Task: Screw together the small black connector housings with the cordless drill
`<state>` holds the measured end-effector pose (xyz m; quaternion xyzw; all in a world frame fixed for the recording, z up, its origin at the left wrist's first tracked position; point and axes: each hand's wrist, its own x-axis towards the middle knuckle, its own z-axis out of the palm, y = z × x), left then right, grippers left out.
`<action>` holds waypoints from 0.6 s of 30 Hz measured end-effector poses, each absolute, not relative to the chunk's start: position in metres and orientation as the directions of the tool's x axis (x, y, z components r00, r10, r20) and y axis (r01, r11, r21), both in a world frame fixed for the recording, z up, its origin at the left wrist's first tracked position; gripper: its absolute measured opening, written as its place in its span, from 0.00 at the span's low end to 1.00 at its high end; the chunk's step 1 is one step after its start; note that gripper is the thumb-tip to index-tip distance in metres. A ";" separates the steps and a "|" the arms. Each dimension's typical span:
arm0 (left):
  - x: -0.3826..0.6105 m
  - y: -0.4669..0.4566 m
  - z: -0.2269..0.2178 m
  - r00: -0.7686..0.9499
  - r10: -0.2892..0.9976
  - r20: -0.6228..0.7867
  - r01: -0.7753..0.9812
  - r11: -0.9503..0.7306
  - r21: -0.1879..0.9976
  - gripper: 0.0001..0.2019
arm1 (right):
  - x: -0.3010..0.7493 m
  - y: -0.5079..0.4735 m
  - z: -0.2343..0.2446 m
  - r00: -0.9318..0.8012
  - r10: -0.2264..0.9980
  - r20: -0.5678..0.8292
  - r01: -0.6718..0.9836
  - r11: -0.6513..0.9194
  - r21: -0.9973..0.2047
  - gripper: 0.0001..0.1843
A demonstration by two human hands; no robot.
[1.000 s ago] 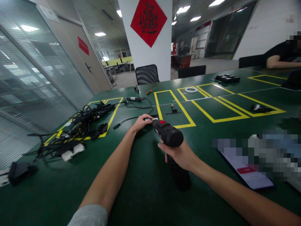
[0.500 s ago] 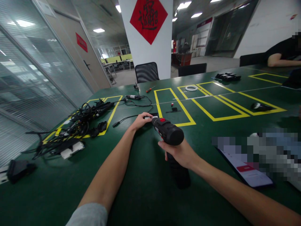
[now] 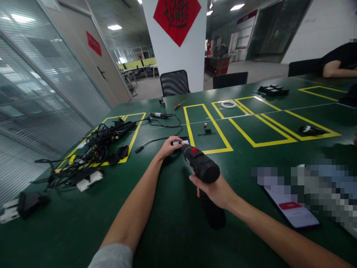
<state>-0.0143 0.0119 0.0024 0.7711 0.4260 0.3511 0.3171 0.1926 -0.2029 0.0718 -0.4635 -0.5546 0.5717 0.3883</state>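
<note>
My right hand (image 3: 213, 190) is wrapped round the grip of a black cordless drill (image 3: 202, 163) with a red switch on top. The drill's front end points away from me, toward a small black and white part (image 3: 181, 142) on the table. Whether the drill's tip touches that part is too small to tell. My left hand (image 3: 169, 147) grips the left end of the same part, fingers over its edge. The drill's body hides some of what lies before its tip.
To the left lies a tangle of black cables (image 3: 97, 145). A thin cable (image 3: 156, 140) runs up to my left hand. Beyond are a screwdriver (image 3: 178, 105) and a white ring (image 3: 228, 105). A phone (image 3: 295, 208) lies right. Another person's arm (image 3: 337, 69) rests at far right.
The view has tilted down a little. My right hand has lowered the drill slightly, and more of the white on the small part shows beside its tip. Both hands keep their hold.
</note>
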 end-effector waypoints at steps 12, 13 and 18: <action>-0.013 0.006 0.002 0.395 0.868 0.300 0.420 -0.461 0.782 0.14 | 0.194 -0.203 0.068 -0.254 0.960 -0.115 0.111 -0.089 -0.990 0.15; -0.013 0.006 0.001 0.391 0.868 0.308 0.419 -0.465 0.780 0.14 | 0.194 -0.203 0.068 -0.252 0.961 -0.115 0.116 -0.088 -0.989 0.14; -0.013 0.006 0.000 0.409 0.871 0.271 0.420 -0.443 0.792 0.17 | 0.192 -0.203 0.068 -0.240 0.964 -0.112 0.134 -0.081 -0.988 0.12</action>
